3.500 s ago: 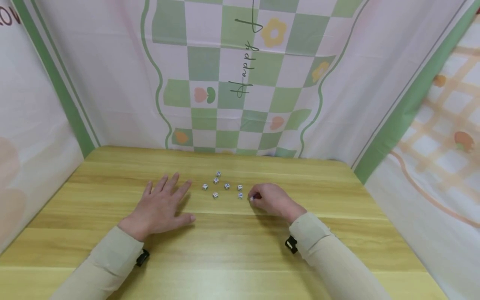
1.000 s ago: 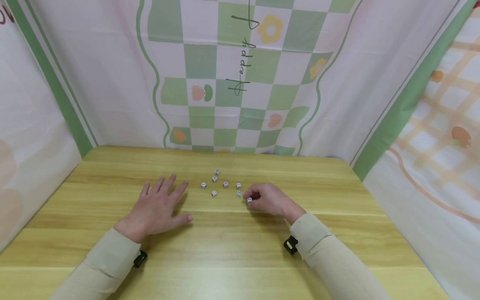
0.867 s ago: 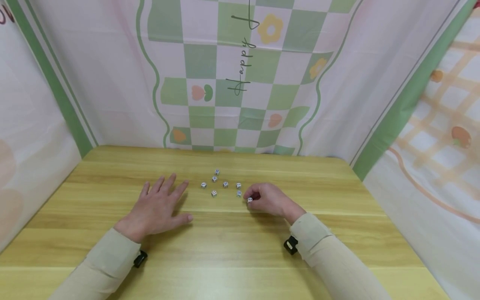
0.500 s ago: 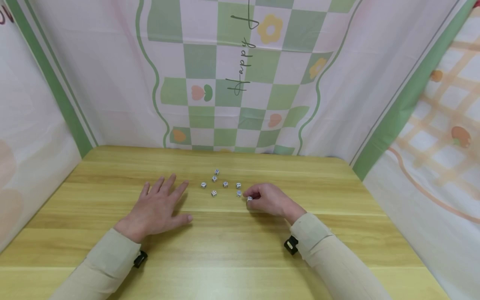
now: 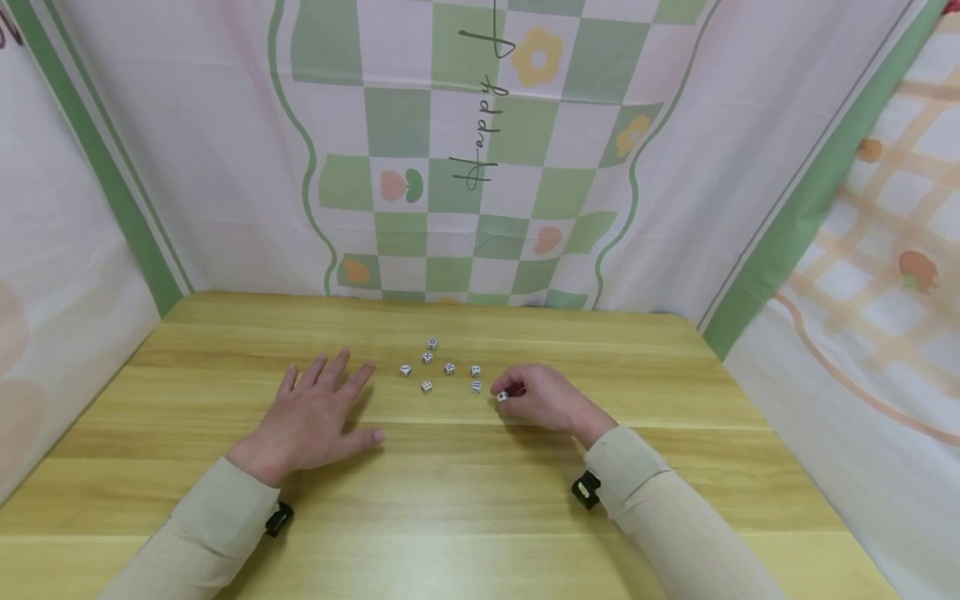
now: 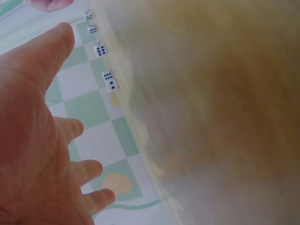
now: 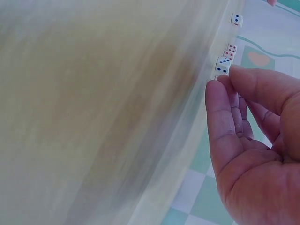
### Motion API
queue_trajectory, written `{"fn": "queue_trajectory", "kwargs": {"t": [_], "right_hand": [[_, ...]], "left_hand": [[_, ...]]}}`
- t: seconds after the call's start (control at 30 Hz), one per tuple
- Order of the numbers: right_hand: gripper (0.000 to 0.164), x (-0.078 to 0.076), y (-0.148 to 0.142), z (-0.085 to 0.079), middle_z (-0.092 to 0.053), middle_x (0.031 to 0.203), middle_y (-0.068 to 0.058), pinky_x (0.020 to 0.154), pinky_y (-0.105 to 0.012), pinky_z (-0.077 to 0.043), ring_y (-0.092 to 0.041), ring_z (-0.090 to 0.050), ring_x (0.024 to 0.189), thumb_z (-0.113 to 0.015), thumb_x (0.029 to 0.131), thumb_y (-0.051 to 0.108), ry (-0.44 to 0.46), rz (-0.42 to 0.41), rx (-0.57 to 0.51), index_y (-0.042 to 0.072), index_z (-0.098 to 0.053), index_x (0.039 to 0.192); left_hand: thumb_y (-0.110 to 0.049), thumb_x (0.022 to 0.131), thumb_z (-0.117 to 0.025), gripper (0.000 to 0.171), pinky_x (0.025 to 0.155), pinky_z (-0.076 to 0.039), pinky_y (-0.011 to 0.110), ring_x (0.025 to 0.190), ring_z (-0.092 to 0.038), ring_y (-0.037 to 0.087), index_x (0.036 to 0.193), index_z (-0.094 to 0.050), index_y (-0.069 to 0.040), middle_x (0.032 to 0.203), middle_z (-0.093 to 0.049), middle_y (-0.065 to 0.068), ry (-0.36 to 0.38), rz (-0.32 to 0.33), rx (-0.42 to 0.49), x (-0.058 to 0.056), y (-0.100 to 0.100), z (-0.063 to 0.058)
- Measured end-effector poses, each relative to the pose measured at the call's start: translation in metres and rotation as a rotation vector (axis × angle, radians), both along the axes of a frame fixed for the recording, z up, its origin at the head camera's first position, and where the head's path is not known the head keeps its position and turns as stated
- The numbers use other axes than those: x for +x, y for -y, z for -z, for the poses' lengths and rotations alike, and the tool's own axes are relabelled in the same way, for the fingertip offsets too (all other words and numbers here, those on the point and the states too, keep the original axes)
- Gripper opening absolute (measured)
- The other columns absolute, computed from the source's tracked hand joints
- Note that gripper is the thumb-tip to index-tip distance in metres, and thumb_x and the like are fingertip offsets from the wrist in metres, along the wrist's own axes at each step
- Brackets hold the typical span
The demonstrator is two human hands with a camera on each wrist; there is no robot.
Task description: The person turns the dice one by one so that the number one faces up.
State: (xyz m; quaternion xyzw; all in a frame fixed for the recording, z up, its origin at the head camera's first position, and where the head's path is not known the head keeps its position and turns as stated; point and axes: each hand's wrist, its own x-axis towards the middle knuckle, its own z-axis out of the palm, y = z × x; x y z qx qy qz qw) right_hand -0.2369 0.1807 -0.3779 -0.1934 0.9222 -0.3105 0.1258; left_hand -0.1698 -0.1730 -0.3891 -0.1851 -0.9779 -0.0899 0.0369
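Observation:
In the head view, several small white dice lie in a loose group at the middle of the table; one middle die point(image 5: 449, 368) shows blue pips. My right hand point(image 5: 546, 398) is at the right of the group and pinches a die point(image 5: 502, 397) between thumb and fingertips, low near the wood. In the right wrist view a blue-pipped die point(image 7: 223, 65) shows by those fingertips. To the left of the group, my left hand point(image 5: 309, 421) is palm down with spread fingers and holds nothing. The nearest die point(image 5: 406, 371) sits just beyond its fingertips.
The wooden table point(image 5: 450, 517) reaches back to a hanging cloth point(image 5: 465, 183) with green and white checks. More printed cloth point(image 5: 885, 317) closes off the right side, and a pale cloth point(image 5: 60, 275) the left. Black bands are on both wrists.
The pinched die shows different faces across the frames, so it has turned in my right fingers. The right hand has shifted only slightly. The left hand and the other dice keep their places.

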Motion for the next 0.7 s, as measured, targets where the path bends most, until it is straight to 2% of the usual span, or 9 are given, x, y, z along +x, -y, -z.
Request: {"fn": "queue_trajectory", "kwargs": {"t": [0.7], "right_hand": [[0.019, -0.001, -0.020, 0.001, -0.072, 0.105, -0.003, 0.092, -0.039, -0.054, -0.016, -0.065, 0.099, -0.074, 0.094, 0.012, -0.034, 0.034, 0.027, 0.006, -0.072, 0.112]], "left_hand": [[-0.075, 0.092, -0.057, 0.096, 0.116, -0.018, 0.077, 0.151, -0.025, 0.056, 0.165, -0.031, -0.017, 0.169, -0.022, 0.027, 0.006, -0.003, -0.015, 0.001, 0.001, -0.001]]}}
